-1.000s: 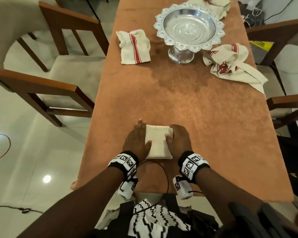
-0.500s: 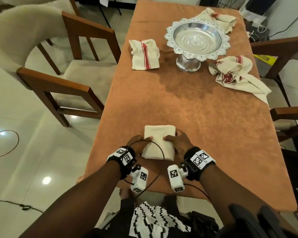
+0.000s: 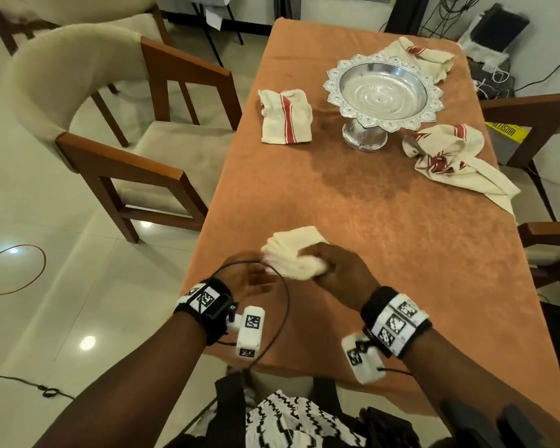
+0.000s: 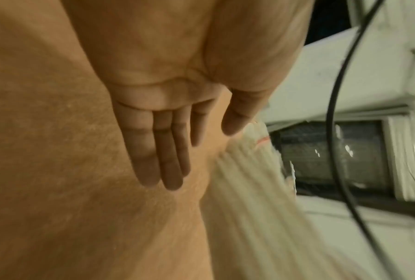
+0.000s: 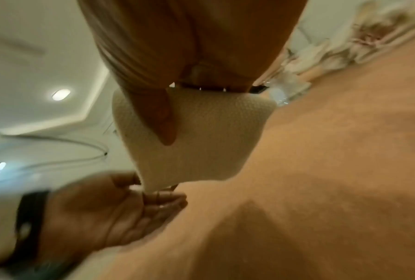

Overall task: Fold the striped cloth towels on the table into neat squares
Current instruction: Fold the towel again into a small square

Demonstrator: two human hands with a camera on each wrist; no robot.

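Observation:
A folded cream towel (image 3: 290,252) hangs just above the near part of the orange-covered table (image 3: 385,227). My right hand (image 3: 317,258) grips it from the right, and in the right wrist view the thumb (image 5: 158,117) presses on the towel's face (image 5: 201,147). My left hand (image 3: 259,279) is blurred, beside the towel's lower left corner. Its fingers (image 4: 161,151) are straight over the tablecloth and hold nothing, with the towel (image 4: 244,189) to their right. A folded red-striped towel (image 3: 285,116) lies at the far left. Two crumpled ones lie at the right (image 3: 450,160) and behind the bowl (image 3: 424,56).
A silver pedestal bowl (image 3: 382,92) stands at the far middle of the table. Wooden chairs with cream cushions stand on the left (image 3: 136,150) and right (image 3: 537,111). A black cable (image 3: 282,305) loops from the left wrist camera. Cables lie on the tiled floor.
Both hands lay flat beside the towel on the table, then took hold of its near edge. Now the right hand has lifted it and the left has let go.

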